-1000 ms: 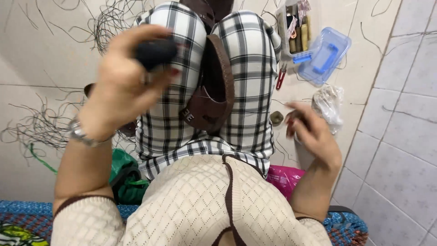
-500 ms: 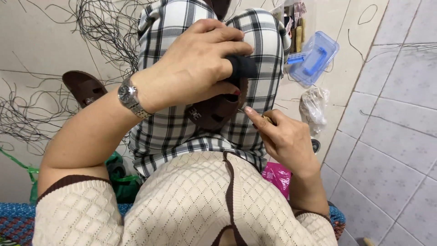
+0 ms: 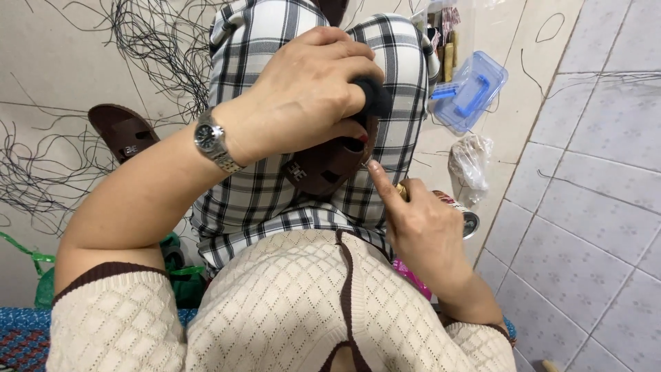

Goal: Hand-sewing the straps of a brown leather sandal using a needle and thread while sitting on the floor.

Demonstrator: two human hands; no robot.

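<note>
Two hands work over the person's lap, which is covered by checked trousers point(image 3: 261, 186): the left hand point(image 3: 303, 96), a watch point(image 3: 210, 141) at its wrist, is clamped around a black sponge point(image 3: 375, 96) pressed against a brown sandal point(image 3: 323, 172) resting on the knees. Beside the sandal, the right hand point(image 3: 420, 227) is closed on a small brass-coloured thing point(image 3: 401, 191), forefinger out and touching the sandal's edge. Another brown sandal point(image 3: 124, 131) lies on the floor among black threads point(image 3: 158, 41), and a blue plastic box point(image 3: 471, 93) sits near the tiled edge.

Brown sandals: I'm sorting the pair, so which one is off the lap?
The brown sandal on the floor at the left, among loose black threads; the other sandal lies on the plaid lap under the left hand.
</note>
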